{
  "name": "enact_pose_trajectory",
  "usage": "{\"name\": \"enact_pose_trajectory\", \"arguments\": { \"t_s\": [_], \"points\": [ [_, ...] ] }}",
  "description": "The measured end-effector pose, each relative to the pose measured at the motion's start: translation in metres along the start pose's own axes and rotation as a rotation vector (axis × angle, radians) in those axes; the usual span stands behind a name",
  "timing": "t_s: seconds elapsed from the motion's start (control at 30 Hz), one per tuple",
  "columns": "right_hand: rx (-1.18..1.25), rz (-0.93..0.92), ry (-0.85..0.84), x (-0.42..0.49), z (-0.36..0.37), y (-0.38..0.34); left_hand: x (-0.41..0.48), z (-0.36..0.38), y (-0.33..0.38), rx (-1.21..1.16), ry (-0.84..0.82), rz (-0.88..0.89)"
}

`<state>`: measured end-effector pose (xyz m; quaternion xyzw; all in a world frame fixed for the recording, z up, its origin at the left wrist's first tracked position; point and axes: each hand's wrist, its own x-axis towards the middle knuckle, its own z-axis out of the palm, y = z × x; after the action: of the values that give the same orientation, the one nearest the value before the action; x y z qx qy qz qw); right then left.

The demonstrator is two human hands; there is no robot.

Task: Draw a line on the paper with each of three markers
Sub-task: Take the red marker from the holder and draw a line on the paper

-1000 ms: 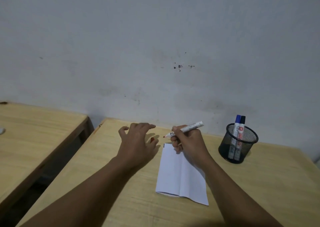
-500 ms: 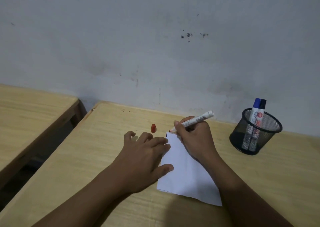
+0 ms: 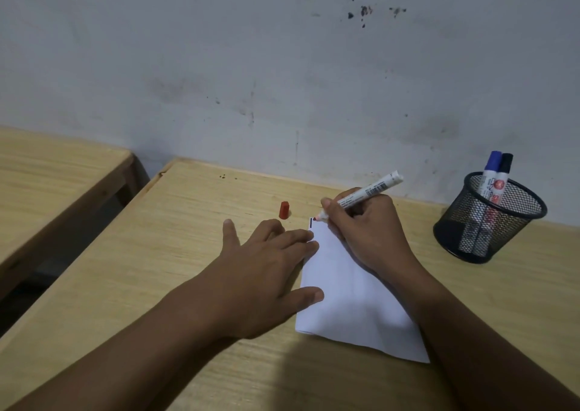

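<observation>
Left hand [image 3: 266, 272] flat, fingers spread, pinning the folded white paper sheet [image 3: 351, 297] so it won't slide; right hand [image 3: 370, 231] pinches the white red-tipped marker [image 3: 361, 195], tip at paper's far-left corner beside a short dark line [image 3: 311, 223]; red cap [image 3: 284, 210] just beyond; black mesh cup [image 3: 489, 222] right of paper, keeps blue and black markers clear

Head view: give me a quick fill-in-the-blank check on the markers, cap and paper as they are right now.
1. The right hand holds the marker with its tip at the paper's far ____ corner.
2. The loose cap on the table is ____ in colour.
3. The mesh cup holds ____ markers.
4. The left hand lies ____ against the paper's edge.

Missing words: left; red; two; flat
</observation>
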<state>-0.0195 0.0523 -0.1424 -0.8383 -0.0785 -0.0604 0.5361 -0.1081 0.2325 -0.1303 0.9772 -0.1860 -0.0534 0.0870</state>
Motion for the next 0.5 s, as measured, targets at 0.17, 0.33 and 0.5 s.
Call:
{"name": "enact_pose_trajectory", "arguments": {
  "t_s": [0.17, 0.33, 0.5],
  "points": [
    [-0.061, -0.021, -0.009, -0.0005, -0.0001, -0.0019, -0.0006, -0.0014, 0.0012, -0.007, -0.008, -0.007],
    [-0.047, -0.018, -0.014, -0.0004, -0.001, -0.0035, -0.001, -0.0024, 0.0021, -0.006, -0.014, -0.006],
    [-0.016, -0.003, -0.036, -0.0023, -0.0015, -0.0049, -0.0006, -0.0035, 0.0023, -0.003, -0.023, -0.016]
  ]
}}
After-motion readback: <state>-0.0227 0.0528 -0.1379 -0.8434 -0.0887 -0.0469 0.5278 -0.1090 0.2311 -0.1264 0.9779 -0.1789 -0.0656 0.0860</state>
